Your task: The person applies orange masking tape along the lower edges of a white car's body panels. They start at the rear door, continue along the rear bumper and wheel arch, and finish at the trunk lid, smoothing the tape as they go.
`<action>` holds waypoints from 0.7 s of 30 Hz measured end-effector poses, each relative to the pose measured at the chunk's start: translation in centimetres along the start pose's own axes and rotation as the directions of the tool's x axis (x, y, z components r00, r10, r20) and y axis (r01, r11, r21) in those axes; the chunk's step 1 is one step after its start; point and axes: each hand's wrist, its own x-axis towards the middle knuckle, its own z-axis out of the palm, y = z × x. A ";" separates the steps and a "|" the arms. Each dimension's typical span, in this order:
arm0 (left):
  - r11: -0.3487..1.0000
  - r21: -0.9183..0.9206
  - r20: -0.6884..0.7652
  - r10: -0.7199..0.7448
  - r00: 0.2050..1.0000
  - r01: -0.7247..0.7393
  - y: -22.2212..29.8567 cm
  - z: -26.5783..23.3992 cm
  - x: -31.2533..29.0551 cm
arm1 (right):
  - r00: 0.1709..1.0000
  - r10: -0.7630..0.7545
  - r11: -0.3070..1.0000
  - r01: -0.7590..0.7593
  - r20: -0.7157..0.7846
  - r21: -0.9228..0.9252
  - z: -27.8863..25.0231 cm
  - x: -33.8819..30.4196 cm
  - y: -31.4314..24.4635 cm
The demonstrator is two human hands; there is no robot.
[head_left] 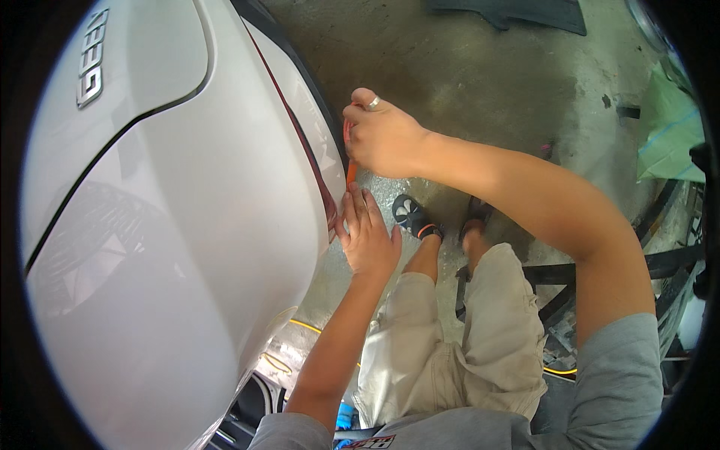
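Note:
A white car body (225, 187) fills the left side, with a thin red lamp strip (304, 146) curving down its edge. My right hand (386, 139), with a ring on one digit, is closed around a slim orange tool (352, 174) beside that edge. Most of the tool is hidden by the fist; its lower end points toward my left hand. My left hand (371, 238) lies with fingers stretched out against the car's edge at the lower end of the red strip. The fingertips are close to the orange tool; whether they touch it, I cannot tell.
A black metal frame (551, 276) stands at the right behind my legs, and a pale green sack (670, 131) sits at the far right. A dark panel (517, 10) lies on the wet floor at the top. A yellow hose (306, 325) runs below the car.

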 end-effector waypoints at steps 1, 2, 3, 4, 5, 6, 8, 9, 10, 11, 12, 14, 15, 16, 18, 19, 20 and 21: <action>0.999 0.011 0.058 -0.042 0.997 0.042 0.3 0.2 0.0 | 1.000 0.006 1.000 -0.006 -0.007 0.014 0.0 -0.4 0.3; 0.999 0.011 0.004 -0.043 0.999 0.043 0.7 0.4 0.2 | 1.000 0.010 0.999 -0.010 -0.004 0.037 0.3 -0.6 0.7; 0.998 0.008 0.017 -0.069 0.997 0.069 1.0 0.6 0.4 | 0.998 0.025 0.998 -0.022 -0.054 0.059 0.7 -0.6 1.1; 0.996 0.001 0.003 -0.093 0.996 0.093 1.4 0.8 0.6 | 0.995 0.032 0.996 -0.023 -0.097 0.089 1.1 -0.5 1.3; 0.991 0.011 0.020 -0.132 0.991 0.132 1.8 1.0 1.1 | 0.991 0.040 0.992 -0.025 -0.128 0.123 1.6 -0.1 1.6; 0.987 0.027 0.024 -0.160 0.987 0.160 2.1 1.2 1.4 | 0.991 0.032 0.990 -0.014 -0.131 0.139 2.1 0.3 1.7; 0.980 0.026 0.019 -0.199 0.980 0.199 2.6 1.2 1.6 | 0.996 0.050 0.980 -0.036 -0.068 0.195 2.6 0.6 1.1; 0.976 0.000 0.008 -0.217 0.976 0.217 3.0 1.3 1.9 | 0.993 0.084 0.982 -0.068 -0.086 0.178 2.8 0.8 0.9; 0.970 -0.023 0.019 -0.240 0.971 0.241 3.2 1.4 2.2 | 0.991 0.112 0.980 -0.098 -0.069 0.173 3.0 1.0 0.6; 0.966 -0.071 -0.014 -0.249 0.968 0.248 3.5 1.5 2.3 | 0.991 0.136 0.976 -0.134 0.004 0.171 3.1 1.0 0.3; 0.969 -0.083 -0.064 -0.238 0.969 0.232 3.6 1.6 2.6 | 0.988 0.154 0.971 -0.146 -0.024 0.188 3.2 1.0 0.1; 0.969 -0.117 -0.099 -0.229 0.968 0.217 3.6 1.6 3.3 | 0.982 0.184 0.954 -0.187 0.035 0.235 3.3 1.3 -0.2; 0.967 -0.124 -0.099 -0.235 0.967 0.223 3.8 1.6 3.2 | 0.983 0.175 0.955 -0.184 0.058 0.234 3.2 1.2 -0.3; 0.966 -0.129 -0.097 -0.239 0.966 0.226 3.9 1.5 3.3 | 0.982 0.170 0.955 -0.184 0.080 0.234 3.2 1.3 -0.4; 0.965 -0.139 -0.117 -0.237 0.965 0.220 4.2 1.4 3.4 | 0.983 0.150 0.958 -0.170 0.103 0.230 3.0 1.4 -0.4; 0.966 -0.144 -0.136 -0.235 0.962 0.216 4.3 1.2 3.4 | 0.986 0.132 0.961 -0.153 0.105 0.230 2.7 1.6 -0.3; 0.967 -0.151 -0.167 -0.232 0.958 0.207 4.5 1.1 3.4 | 0.983 0.109 0.962 -0.141 0.145 0.232 2.5 1.7 -0.1; 0.956 -0.188 -0.154 -0.257 0.954 0.227 4.6 1.1 3.4 | 0.989 0.067 0.970 -0.095 0.129 0.226 2.2 2.0 0.1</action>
